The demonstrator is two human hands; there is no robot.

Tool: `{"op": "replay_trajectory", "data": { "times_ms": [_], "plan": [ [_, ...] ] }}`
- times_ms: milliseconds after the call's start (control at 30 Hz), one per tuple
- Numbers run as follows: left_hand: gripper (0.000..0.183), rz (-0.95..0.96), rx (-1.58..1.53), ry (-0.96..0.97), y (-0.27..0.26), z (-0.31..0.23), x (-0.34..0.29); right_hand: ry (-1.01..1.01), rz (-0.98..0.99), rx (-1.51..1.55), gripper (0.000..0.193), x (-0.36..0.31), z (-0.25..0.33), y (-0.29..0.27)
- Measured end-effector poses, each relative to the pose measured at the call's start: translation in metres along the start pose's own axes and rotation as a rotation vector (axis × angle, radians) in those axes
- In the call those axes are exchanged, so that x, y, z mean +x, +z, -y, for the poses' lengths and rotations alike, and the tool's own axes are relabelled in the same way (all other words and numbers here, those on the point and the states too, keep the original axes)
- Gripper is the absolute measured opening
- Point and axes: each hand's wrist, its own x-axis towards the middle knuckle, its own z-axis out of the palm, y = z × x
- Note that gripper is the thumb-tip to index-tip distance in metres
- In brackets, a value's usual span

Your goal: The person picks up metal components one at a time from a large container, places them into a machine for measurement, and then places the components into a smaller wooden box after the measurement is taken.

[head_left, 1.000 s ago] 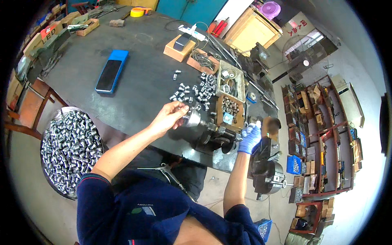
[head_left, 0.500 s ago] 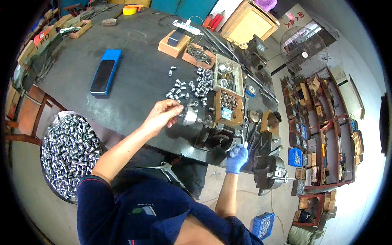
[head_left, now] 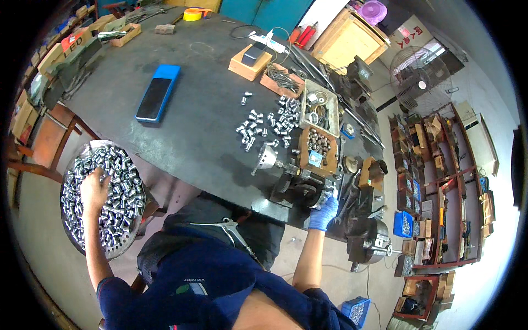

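Right hand (head_left: 324,212) on fixture (head_left: 298,186), left hand (head_left: 94,190) amid parts (head_left: 120,190), bench edge (head_left: 180,179) between

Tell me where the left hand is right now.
In the head camera's picture, the left hand is on the left side, at the heap of shiny metal parts in the round basin, near the wooden chair.

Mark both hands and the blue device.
Left hand (head_left: 94,190): head view, middle of the hand.
Right hand (head_left: 324,213): head view, middle of the blue glove.
Blue device (head_left: 154,99): head view, black face.
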Motion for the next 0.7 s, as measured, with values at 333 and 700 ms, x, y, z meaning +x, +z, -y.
{"op": "replay_trajectory", "data": {
  "times_ms": [333, 700],
  "plan": [
    [0.035, 0.131, -0.445, 0.355, 0.04, -0.198, 0.065, -0.026, -0.031, 0.002, 0.024, -0.007, 0.002, 0.0],
    [0.021, 0.237, -0.478, 0.535, 0.152, -0.331, 0.112, -0.142, -0.23, -0.123, 0.023, -0.018, -0.002, 0.005]
  ]
}}
